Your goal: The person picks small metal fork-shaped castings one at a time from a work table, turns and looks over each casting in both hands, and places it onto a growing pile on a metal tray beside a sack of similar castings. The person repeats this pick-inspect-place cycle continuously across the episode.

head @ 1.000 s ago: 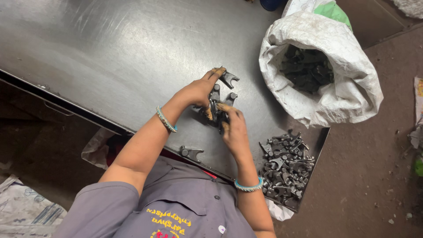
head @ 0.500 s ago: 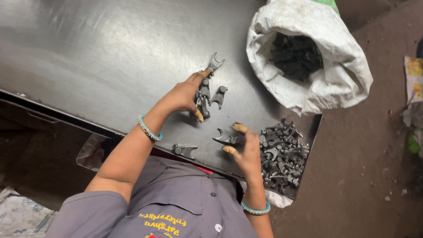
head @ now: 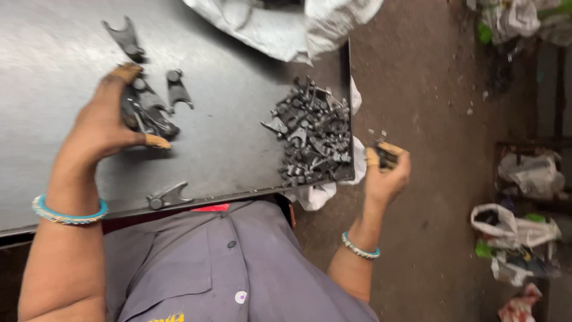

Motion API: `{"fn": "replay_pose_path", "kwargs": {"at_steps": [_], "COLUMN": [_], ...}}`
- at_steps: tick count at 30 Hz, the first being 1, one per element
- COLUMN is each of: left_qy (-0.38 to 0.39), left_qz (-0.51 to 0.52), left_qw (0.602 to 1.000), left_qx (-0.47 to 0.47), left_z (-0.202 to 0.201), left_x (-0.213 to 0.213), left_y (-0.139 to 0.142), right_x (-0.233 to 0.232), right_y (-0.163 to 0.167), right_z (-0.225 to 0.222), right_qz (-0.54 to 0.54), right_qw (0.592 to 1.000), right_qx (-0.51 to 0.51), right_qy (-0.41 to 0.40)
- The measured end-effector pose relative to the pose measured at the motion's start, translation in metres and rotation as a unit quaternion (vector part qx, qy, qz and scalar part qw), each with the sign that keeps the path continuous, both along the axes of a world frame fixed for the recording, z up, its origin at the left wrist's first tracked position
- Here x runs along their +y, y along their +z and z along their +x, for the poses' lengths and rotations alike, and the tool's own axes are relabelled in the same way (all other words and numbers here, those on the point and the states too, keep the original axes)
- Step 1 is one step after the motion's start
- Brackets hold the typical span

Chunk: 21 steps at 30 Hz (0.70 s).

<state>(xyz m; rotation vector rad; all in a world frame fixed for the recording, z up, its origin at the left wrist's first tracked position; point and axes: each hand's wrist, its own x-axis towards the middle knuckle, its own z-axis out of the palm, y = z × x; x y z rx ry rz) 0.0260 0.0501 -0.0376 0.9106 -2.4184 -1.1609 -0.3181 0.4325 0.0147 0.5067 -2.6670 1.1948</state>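
so the left hand (head: 104, 122) is curled over a little bunch of dark fork-shaped metal parts (head: 146, 110) on the dark surface (head: 238, 143), fingers gripping them; the right hand (head: 386, 173) is out past the surface edge, over the dirt floor (head: 441, 197), pinching one small dark part (head: 387, 156); between the two hands sits a heap of the same parts (head: 313, 134) at the surface corner; a single part (head: 168, 195) lies near the left wrist; another one (head: 126, 39) lies beyond the left fingers; a white sack (head: 286, 30) sits further out

Dark metal table (head: 238, 36), brown dirt floor (head: 441, 197)
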Motion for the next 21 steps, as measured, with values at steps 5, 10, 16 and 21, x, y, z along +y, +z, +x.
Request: {"fn": "replay_pose_path", "kwargs": {"at_steps": [5, 10, 16, 21], "left_qy": [0.010, 0.025, 0.035, 0.118], "left_qz": [-0.006, 0.086, 0.000, 0.030], "left_qw": [1.000, 0.993, 0.993, 0.992], "left_qx": [-0.007, 0.076, 0.117, 0.026], "left_z": [0.004, 0.008, 0.013, 0.013], "left_x": [0.000, -0.001, 0.003, 0.012], "left_y": [0.000, -0.007, -0.003, 0.013], "right_x": [0.088, 0.079, -0.095, -0.248], "right_y": [-0.069, -0.082, -0.024, -0.026], "right_z": [-0.040, -0.051, 0.011, 0.117], "right_qz": [0.196, 0.202, -0.014, 0.016], "right_qw": [0.972, 0.970, 0.986, 0.871], "right_qx": [0.082, -0.030, -0.042, 0.006], "right_qy": [-0.104, -0.129, 0.160, 0.491]}}
